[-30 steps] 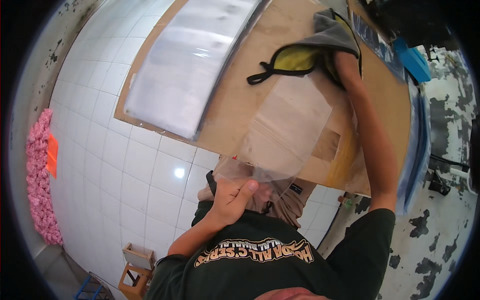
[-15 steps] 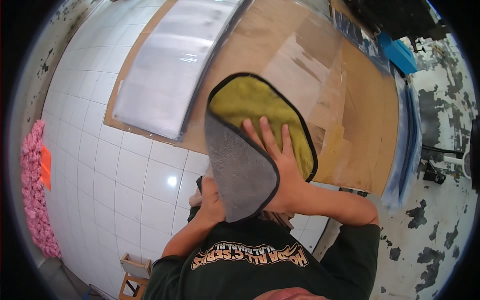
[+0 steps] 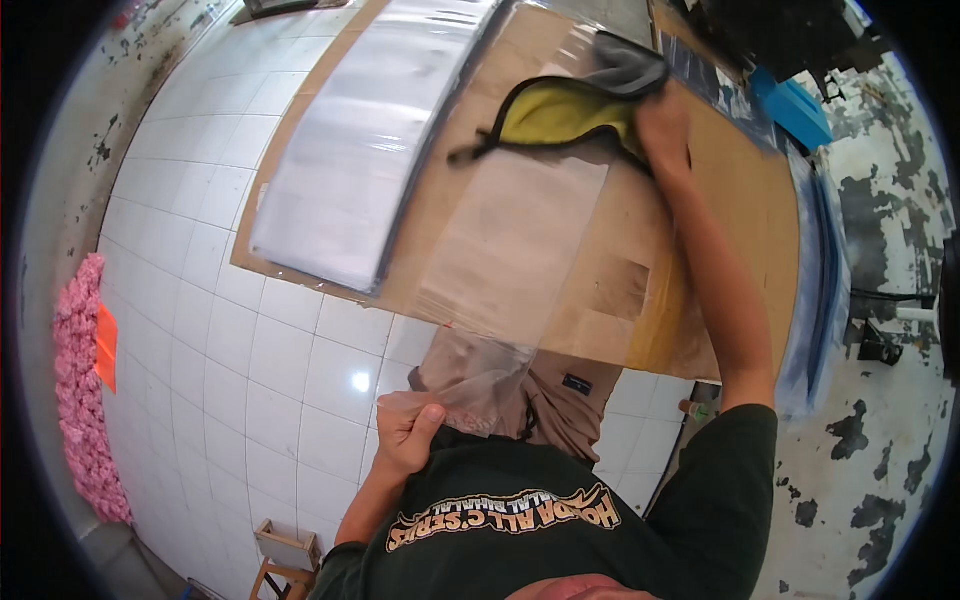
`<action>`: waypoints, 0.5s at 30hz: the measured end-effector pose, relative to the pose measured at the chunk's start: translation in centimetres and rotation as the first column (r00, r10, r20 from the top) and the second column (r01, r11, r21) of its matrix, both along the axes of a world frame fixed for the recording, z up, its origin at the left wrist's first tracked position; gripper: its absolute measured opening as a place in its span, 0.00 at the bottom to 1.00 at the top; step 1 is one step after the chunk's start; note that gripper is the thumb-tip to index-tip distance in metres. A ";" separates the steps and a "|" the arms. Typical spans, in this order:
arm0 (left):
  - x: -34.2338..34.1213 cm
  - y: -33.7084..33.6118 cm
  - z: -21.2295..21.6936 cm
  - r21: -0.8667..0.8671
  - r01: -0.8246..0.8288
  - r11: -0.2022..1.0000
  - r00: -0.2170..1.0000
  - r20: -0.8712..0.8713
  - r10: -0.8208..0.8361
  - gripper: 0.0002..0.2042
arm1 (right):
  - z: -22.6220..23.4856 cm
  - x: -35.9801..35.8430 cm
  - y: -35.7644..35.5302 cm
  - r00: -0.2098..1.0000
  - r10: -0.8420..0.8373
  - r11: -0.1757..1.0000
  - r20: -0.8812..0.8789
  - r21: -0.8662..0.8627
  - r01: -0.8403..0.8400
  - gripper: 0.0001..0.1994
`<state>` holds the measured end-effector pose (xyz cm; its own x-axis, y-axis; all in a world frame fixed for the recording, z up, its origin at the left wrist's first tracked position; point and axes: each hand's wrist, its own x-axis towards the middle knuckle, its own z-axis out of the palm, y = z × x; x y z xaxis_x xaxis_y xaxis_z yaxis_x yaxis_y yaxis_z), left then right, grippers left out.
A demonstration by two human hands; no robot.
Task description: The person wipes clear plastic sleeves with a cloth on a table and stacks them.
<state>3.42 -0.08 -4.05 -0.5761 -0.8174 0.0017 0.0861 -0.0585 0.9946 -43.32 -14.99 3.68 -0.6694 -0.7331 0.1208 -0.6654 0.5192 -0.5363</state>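
A white tiled floor (image 3: 230, 330) fills the left and lower part of the view, and on it lies a big brown cardboard sheet (image 3: 720, 230) that serves as the worktop here. On its left half rests a long stack of clear plastic sheets (image 3: 370, 150), its long axis running from the near left toward the far right. Beside that stack, on the bare cardboard, lies a single clear plastic sheet (image 3: 510, 250), its long axis pointing away from the person; its near end hangs off the cardboard edge and over the person's knees. The left hand (image 3: 410, 440) is nearer to that end and pinches its corner between thumb and curled fingers, close to the body. The right hand (image 3: 665, 125) is stretched out to the far end of the same sheet, fingers closed on a yellow and grey cloth (image 3: 570, 100) with a black edge, pressed down on the plastic, so the sheet spans the gap between the two hands. At the far right, past more stacked clear sheets (image 3: 820, 260), stands a blue box (image 3: 790, 105); what is in it cannot be made out. A small open wooden box (image 3: 285, 550) near the lower edge shows nothing inside. Pink fluffy material (image 3: 85, 400) lines the left wall.
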 end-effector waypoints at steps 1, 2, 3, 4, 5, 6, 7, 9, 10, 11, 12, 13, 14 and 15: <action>0.5 -0.2 0.3 0.058 0.035 0.998 0.999 0.012 -0.036 0.19 | 0.0 -0.2 0.7 0.992 -0.128 0.975 0.012 -0.183 0.128 0.24; 0.7 -0.2 0.4 0.120 0.081 0.989 0.996 0.016 -0.083 0.20 | -0.7 -0.7 1.7 0.968 -0.251 0.882 -0.008 -0.414 0.226 0.22; 0.7 -0.2 0.5 0.125 0.085 0.989 0.996 -0.021 -0.083 0.21 | -0.4 0.2 3.0 0.979 -0.193 0.799 0.064 -0.569 0.195 0.21; 0.4 -0.4 0.5 0.128 0.090 0.988 0.995 -0.058 -0.083 0.21 | -0.1 1.1 4.2 0.986 -0.117 0.688 0.116 -0.707 0.165 0.20; 0.3 -0.4 0.4 0.133 0.094 0.987 0.992 -0.099 -0.082 0.21 | 2.3 3.3 7.1 0.971 0.136 0.605 0.195 -0.792 0.074 0.20; 0.4 -0.4 -0.1 0.124 0.105 0.987 0.993 -0.071 -0.097 0.21 | 3.9 4.8 8.8 0.943 0.250 0.542 0.219 -0.839 0.051 0.20; 0.7 -0.6 -0.7 0.114 0.122 0.986 0.992 -0.041 -0.118 0.22 | 4.8 6.1 10.5 0.904 0.358 0.472 0.233 -0.881 0.041 0.19; 0.7 -0.8 -0.9 0.084 0.117 0.990 0.993 -0.030 -0.115 0.20 | 4.2 7.5 14.6 0.925 0.337 0.575 0.174 -0.816 -0.056 0.18; 0.2 -1.0 -0.7 0.062 0.091 0.994 0.995 -0.050 -0.088 0.18 | 3.5 8.5 16.6 0.924 0.349 0.645 0.156 -0.756 -0.116 0.18; -0.4 -1.2 -0.3 0.042 0.076 0.996 0.994 -0.081 -0.072 0.17 | 2.8 11.4 18.4 0.909 0.381 0.750 0.168 -0.631 -0.197 0.18; -1.0 -1.3 0.1 0.081 0.081 0.993 0.990 -0.126 -0.071 0.17 | 1.8 14.5 19.5 0.893 0.407 0.827 0.192 -0.493 -0.271 0.19; -1.6 -1.3 0.3 0.121 0.080 0.989 0.984 -0.170 -0.058 0.16 | 2.1 17.1 17.8 0.832 0.554 0.781 0.020 -0.357 -0.512 0.21; -2.3 -1.3 0.9 0.166 0.089 0.982 0.974 -0.220 -0.051 0.16 | 3.0 19.6 16.1 0.697 0.701 0.670 -0.150 -0.197 -0.716 0.25; -2.9 -1.0 1.7 0.241 0.021 0.970 0.988 -0.154 0.017 0.16 | 3.5 22.4 14.2 0.502 0.823 0.506 -0.266 -0.060 -0.860 0.28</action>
